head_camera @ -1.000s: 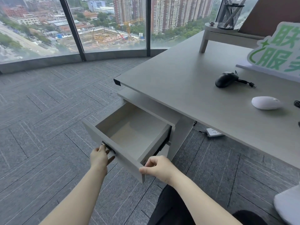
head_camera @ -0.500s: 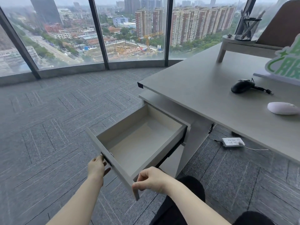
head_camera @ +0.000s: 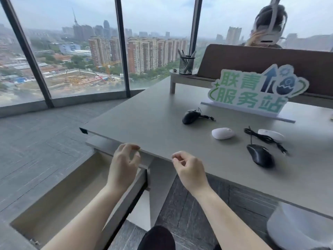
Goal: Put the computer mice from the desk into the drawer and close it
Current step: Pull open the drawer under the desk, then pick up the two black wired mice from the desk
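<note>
Several computer mice lie on the grey desk (head_camera: 155, 112): a black wired mouse (head_camera: 191, 116) at the back, a white mouse (head_camera: 222, 133) in the middle, another white mouse (head_camera: 271, 134) to its right, and a black wired mouse (head_camera: 260, 155) nearest me. The drawer (head_camera: 59, 192) under the desk's left end stands pulled out with nothing in it. My left hand (head_camera: 123, 166) hovers over the drawer near the desk's front edge, fingers loosely curled and holding nothing. At the desk edge, left of the mice, my right hand (head_camera: 189, 169) is empty too.
A green and white sign (head_camera: 255, 90) stands behind the mice. A mesh pen holder (head_camera: 187, 64) sits on a small riser at the back. Another person sits behind the brown partition (head_camera: 270, 64). A white chair part (head_camera: 299, 230) is at lower right. Windows line the left.
Both hands have let go of the drawer front and risen to the desk edge. My view has lifted, bringing more mice and the sign into sight.
</note>
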The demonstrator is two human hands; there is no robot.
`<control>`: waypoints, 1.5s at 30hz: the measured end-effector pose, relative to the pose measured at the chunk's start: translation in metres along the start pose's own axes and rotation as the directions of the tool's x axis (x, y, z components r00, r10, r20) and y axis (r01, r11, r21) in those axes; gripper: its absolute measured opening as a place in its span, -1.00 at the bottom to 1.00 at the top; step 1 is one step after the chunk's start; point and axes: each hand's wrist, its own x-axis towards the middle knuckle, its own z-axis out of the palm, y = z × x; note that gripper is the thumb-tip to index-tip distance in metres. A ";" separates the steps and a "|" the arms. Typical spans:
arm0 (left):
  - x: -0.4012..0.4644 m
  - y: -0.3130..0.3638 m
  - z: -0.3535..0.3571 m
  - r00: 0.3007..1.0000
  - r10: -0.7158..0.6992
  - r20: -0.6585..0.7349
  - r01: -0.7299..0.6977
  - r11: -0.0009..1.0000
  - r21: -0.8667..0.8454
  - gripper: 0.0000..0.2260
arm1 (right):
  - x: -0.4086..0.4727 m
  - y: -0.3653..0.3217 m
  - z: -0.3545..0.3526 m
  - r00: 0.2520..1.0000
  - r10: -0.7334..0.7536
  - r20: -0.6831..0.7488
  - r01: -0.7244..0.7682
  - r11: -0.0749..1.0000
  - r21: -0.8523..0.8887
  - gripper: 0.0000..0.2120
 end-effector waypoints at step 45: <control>0.111 0.110 0.061 0.997 -0.024 -0.070 0.012 0.986 -0.169 -0.51 | 0.056 -0.040 -0.126 0.848 -0.286 -0.445 0.188 0.949 -0.252 -0.60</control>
